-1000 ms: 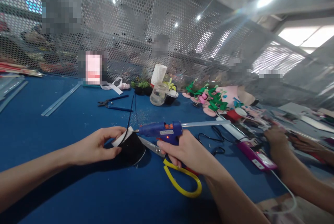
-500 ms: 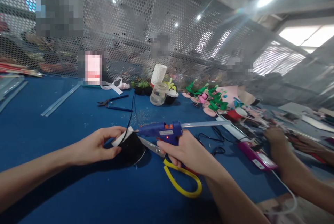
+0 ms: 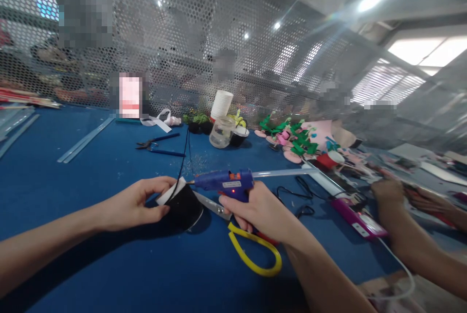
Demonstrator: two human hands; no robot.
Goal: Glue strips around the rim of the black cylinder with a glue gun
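Observation:
My left hand [image 3: 136,203] pinches a small black cup-shaped piece [image 3: 186,208] with a white strip on its rim, holding it on the blue table [image 3: 73,196]. In my right hand [image 3: 260,211] is a blue hot glue gun [image 3: 226,182], fingers wrapped round its grip. The nozzle points left and touches the top edge of the black piece. A clear glue stick [image 3: 282,173] sticks out of the gun's back. A black cord [image 3: 185,152] runs from the piece toward the far side of the table.
Yellow-handled scissors [image 3: 251,250] lie under my right wrist. Blue-handled pliers [image 3: 156,144], a clear jar [image 3: 221,133], white cups [image 3: 222,104] and green and pink craft pieces [image 3: 299,140] sit further back. Another person's hands [image 3: 388,194] work at the right. A perforated metal screen [image 3: 219,36] closes the back.

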